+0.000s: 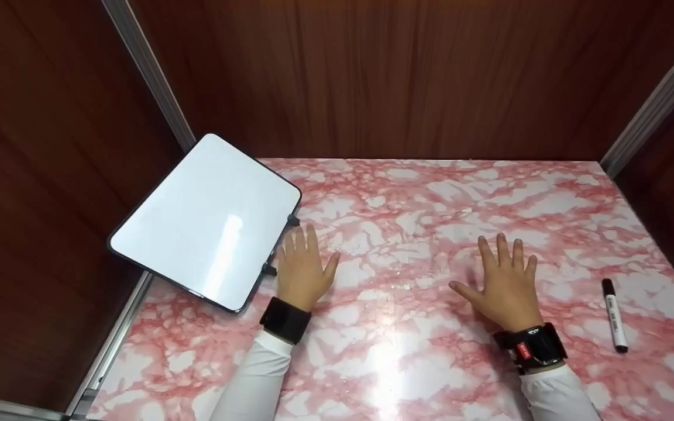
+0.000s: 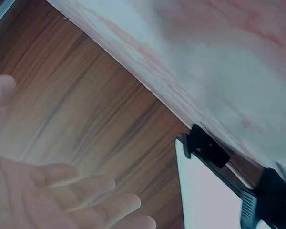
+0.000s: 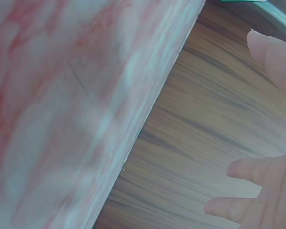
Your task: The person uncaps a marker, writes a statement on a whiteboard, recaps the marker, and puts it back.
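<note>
Pink marble table [image 1: 407,362], both hands flat on it, nothing held.

From my remote seat, nearest first: white sleeves, black wrist straps, then the left hand [image 1: 302,266] at about 9 o'clock and the right hand [image 1: 506,286] at 3, palms down, fingers straight and a bit spread. Marker [image 1: 614,314] lies off to the right hand's 3 o'clock, not touching. Whiteboard [image 1: 208,219] sits tilted at the left hand's 10 o'clock, its edge clips [image 2: 205,143] just beside the fingers. Wood panel wall [image 1: 372,76] at 12, furthest back.
</note>
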### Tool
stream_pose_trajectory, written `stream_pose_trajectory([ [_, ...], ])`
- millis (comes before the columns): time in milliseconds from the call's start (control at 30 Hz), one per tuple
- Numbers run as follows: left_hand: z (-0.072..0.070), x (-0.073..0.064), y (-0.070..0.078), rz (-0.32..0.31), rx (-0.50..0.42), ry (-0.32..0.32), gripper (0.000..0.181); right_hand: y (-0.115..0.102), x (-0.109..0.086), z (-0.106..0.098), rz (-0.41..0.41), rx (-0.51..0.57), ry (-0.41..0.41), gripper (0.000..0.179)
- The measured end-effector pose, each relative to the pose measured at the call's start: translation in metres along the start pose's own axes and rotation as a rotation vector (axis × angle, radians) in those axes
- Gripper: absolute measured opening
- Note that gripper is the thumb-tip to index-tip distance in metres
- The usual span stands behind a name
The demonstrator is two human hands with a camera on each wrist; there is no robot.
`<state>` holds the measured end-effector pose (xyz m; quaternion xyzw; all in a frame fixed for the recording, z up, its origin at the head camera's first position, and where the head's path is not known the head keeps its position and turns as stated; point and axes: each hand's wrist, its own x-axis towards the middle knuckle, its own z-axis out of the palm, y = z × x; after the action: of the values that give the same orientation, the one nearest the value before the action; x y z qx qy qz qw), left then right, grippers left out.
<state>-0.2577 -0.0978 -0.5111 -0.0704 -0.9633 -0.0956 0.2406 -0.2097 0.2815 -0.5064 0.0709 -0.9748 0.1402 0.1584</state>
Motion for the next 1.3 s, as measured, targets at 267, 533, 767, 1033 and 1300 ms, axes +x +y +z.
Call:
stream_pose_trajectory([
  [267, -0.022, -0.006, -0.043, -0.104, -0.112, 0.144, 0.061, 0.004, -0.003, -0.015, 0.037, -0.006, 0.021, 0.105],
  [533, -0.050, -0.016, -0.094, -0.228, -0.100, 0.196, 0.057, 0.029, -0.013, -0.027, 0.079, -0.020, 0.042, 0.100],
  [767, -0.068, -0.029, -0.129, -0.286, -0.031, 0.274, 0.058, 0.059, -0.019, -0.047, 0.175, -0.078, 0.012, 0.099],
  [1033, -0.081, -0.041, -0.163, -0.437, 0.013, 0.241, 0.079, 0.098, -0.031, -0.068, 0.318, -0.081, -0.104, 0.102],
  [1300, -0.081, -0.052, -0.176, -0.526, 0.006, 0.257, 0.096, 0.127, -0.042, -0.074, 0.509, -0.059, -0.298, 0.091],
])
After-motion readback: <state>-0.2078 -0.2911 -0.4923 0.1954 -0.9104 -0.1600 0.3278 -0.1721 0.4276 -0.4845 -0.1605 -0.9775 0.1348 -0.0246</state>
